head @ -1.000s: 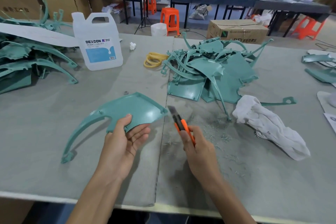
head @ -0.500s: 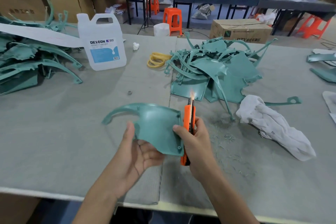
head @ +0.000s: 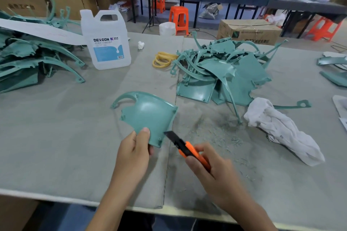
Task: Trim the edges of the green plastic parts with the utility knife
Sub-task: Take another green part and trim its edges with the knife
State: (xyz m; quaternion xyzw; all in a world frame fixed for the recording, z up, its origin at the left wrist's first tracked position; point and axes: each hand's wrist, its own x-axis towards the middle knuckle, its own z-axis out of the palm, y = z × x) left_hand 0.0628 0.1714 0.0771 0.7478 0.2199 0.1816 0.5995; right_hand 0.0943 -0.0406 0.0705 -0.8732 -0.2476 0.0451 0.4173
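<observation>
Two hands are working very close together here. The left hand is pinching the near corner of the green plastic part, thumb on top, and holding it tilted over the surface. The right hand is wrapping its fingers round the orange handle of the utility knife, with the dark blade out and meeting the part's near right edge. That blade tip is sitting just beside the left thumb, so a slip or a snag could be driving it straight into those fingers. With only one corner gripped, knife pressure could be twisting the part loose. Pushing too hard could be gouging the edge instead of shaving it. Many more parts are waiting in the pile at far right.
</observation>
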